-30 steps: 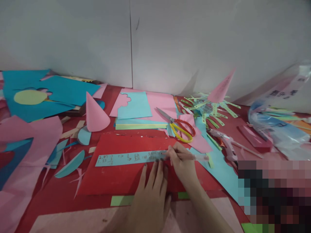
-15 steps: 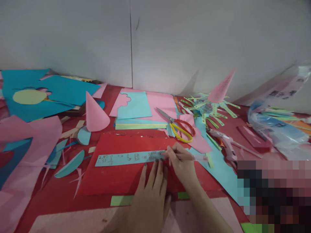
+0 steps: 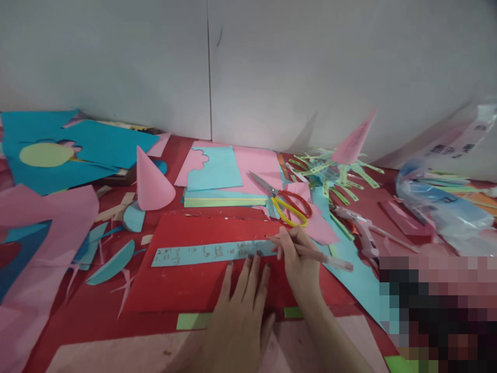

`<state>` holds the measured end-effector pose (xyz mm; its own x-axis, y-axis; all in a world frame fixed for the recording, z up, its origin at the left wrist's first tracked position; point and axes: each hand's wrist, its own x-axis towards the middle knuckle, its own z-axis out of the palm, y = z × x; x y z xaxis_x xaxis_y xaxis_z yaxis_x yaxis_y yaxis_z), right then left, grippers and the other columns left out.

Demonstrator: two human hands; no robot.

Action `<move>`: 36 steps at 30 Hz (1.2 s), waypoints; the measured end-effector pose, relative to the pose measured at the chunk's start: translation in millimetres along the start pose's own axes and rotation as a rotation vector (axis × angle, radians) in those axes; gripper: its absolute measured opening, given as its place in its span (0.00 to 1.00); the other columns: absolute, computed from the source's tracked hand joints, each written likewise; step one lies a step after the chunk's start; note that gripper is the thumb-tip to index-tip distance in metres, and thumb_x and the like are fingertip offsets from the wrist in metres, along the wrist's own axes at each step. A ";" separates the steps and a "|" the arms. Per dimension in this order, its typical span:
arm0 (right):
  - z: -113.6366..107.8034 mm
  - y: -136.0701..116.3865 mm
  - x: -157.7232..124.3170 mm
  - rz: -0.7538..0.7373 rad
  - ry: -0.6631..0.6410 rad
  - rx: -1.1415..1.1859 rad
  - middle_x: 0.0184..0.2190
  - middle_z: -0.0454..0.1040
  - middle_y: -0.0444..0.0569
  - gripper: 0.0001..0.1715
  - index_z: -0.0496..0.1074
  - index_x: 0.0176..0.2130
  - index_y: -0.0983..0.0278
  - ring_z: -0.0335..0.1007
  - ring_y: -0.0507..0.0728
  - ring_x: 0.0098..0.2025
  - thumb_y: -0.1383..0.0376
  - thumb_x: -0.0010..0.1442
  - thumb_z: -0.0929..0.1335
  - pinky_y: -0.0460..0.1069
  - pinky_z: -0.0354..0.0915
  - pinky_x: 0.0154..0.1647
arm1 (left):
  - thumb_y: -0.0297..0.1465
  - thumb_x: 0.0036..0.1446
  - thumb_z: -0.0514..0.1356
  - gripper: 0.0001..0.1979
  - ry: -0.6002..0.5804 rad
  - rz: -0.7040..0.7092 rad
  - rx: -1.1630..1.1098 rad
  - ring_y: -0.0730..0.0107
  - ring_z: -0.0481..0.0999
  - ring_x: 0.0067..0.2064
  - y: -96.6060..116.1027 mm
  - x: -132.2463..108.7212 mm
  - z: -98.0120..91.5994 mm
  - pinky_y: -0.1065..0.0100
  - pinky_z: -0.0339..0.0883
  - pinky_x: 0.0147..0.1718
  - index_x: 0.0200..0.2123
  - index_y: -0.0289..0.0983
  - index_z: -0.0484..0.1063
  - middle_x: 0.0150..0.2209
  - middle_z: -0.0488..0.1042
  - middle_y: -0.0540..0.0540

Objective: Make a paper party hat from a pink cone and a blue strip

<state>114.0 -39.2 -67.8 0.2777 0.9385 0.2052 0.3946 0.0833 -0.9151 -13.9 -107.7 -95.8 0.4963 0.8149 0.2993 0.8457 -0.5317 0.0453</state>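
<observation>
A light-blue paper strip (image 3: 181,255) with handwritten figures lies across a red board (image 3: 174,290). My left hand (image 3: 243,305) rests flat with fingers spread, its fingertips on the strip's lower edge. In my right hand (image 3: 301,264) is a pen (image 3: 324,257), gripped between thumb and fingers. The pen's tip is near the strip's right part; whether it touches the paper I cannot tell. My right hand covers the strip's right end. Beyond the board lie scissors (image 3: 285,199) with one red and one yellow handle, over pink paper.
A pink paper cone (image 3: 153,184) stands left of a paper stack (image 3: 225,199). Another cone (image 3: 355,142) tops a bunch of green strips at back right. A glue gun (image 3: 363,230) and plastic bags (image 3: 446,207) lie right. Cut paper (image 3: 73,223) covers the left side.
My right hand has shifted right with the pen, uncovering more of the strip. My left hand has stayed nearly in place.
</observation>
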 end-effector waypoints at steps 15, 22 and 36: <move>1.5 1.7 1.4 0.067 -0.103 -0.060 0.13 0.62 0.38 0.21 0.56 0.18 0.61 0.66 0.51 0.20 0.56 0.55 0.65 0.46 0.61 0.24 | 0.36 0.59 0.43 0.25 -0.018 -0.004 -0.007 0.56 0.52 0.60 1.1 0.6 1.1 0.50 0.45 0.55 0.58 0.33 0.55 0.59 0.58 0.41; 2.7 5.4 2.9 0.036 -0.153 -0.080 0.12 0.61 0.39 0.21 0.56 0.17 0.61 0.67 0.52 0.22 0.57 0.56 0.63 0.46 0.61 0.25 | 0.36 0.59 0.43 0.25 -0.005 -0.010 0.001 0.56 0.54 0.60 1.3 0.9 0.4 0.50 0.45 0.54 0.57 0.34 0.57 0.59 0.58 0.41; 3.6 4.9 3.2 0.032 -0.175 -0.131 0.12 0.62 0.39 0.21 0.55 0.16 0.61 0.67 0.51 0.22 0.60 0.56 0.63 0.44 0.58 0.22 | 0.37 0.60 0.42 0.24 0.002 -0.009 -0.013 0.58 0.57 0.58 1.5 3.1 -3.4 0.51 0.44 0.54 0.56 0.33 0.59 0.58 0.61 0.42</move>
<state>113.6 -34.6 -72.8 0.1402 0.9848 0.1026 0.5016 0.0187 -0.8649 -11.8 -106.7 -91.6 0.4878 0.8194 0.3010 0.8478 -0.5268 0.0602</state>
